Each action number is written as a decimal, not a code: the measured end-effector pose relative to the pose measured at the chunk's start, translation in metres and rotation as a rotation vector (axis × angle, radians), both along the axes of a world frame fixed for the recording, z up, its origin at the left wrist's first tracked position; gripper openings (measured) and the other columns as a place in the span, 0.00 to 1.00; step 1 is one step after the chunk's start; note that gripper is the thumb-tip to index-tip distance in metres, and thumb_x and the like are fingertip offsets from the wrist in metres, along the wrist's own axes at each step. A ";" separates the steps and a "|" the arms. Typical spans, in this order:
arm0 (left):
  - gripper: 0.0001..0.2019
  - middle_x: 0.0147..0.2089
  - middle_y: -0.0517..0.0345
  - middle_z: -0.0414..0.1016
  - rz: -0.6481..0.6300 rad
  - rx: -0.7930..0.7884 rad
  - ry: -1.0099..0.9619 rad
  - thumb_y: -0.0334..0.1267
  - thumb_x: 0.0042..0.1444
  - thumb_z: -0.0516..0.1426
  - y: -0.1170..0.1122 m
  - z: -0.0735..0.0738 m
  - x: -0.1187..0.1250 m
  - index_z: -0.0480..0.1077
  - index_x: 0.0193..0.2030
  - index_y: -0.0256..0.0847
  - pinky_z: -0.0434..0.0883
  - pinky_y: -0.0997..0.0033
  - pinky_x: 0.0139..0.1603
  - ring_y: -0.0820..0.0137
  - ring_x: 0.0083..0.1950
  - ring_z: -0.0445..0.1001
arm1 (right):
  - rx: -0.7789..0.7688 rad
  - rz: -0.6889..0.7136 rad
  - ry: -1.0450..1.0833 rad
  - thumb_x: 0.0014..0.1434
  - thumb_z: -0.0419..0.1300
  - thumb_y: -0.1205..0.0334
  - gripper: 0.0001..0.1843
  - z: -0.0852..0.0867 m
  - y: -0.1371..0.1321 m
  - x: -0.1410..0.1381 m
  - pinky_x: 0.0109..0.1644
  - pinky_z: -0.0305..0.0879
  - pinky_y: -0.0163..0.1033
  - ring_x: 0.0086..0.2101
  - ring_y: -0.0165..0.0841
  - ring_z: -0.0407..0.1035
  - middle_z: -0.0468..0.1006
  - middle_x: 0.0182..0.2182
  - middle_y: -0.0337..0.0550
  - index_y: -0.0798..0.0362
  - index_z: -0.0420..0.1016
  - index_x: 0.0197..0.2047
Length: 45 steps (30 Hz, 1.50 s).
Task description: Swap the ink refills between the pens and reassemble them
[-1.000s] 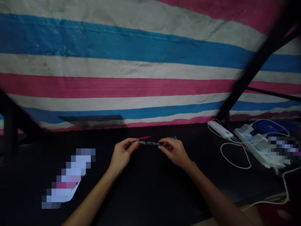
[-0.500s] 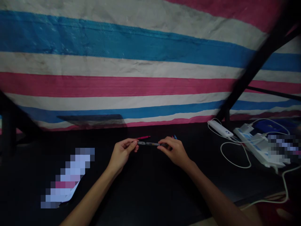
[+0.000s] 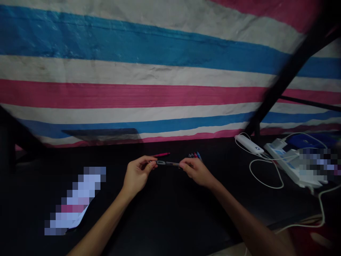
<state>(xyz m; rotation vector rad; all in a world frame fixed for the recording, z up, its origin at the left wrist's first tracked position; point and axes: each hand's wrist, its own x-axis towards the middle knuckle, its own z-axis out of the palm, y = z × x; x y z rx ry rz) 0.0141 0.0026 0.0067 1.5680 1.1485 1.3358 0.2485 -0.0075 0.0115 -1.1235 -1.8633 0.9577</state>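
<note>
A pen with a clear barrel and a dark grip is stretched level between my two hands, just above the dark table. My left hand pinches its left end, where a grey clip shows. At the other end, the fingertips of my right hand are closed on the pen; the very tip is hidden by them. A red pen lies on the table behind my left fingers. Several pens with dark, red and blue ends lie together just beyond my right hand.
On the left lies a pale, pixelated flat object. To the right are a white power strip, a white charger-like block and looping cables. A striped tarp hangs behind the black table, beside a dark slanted frame bar.
My right hand has shifted slightly down and its fingers have changed position on the pen's right end. More of the pens behind it now show. The view has tilted slightly.
</note>
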 end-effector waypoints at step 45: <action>0.07 0.40 0.52 0.73 -0.346 0.384 0.456 0.33 0.58 0.54 -0.034 0.001 0.035 0.70 0.43 0.42 0.70 0.65 0.46 0.66 0.44 0.71 | -0.053 -0.330 0.805 0.58 0.57 0.51 0.14 0.005 0.004 -0.004 0.36 0.69 0.39 0.33 0.34 0.71 0.74 0.31 0.44 0.53 0.71 0.38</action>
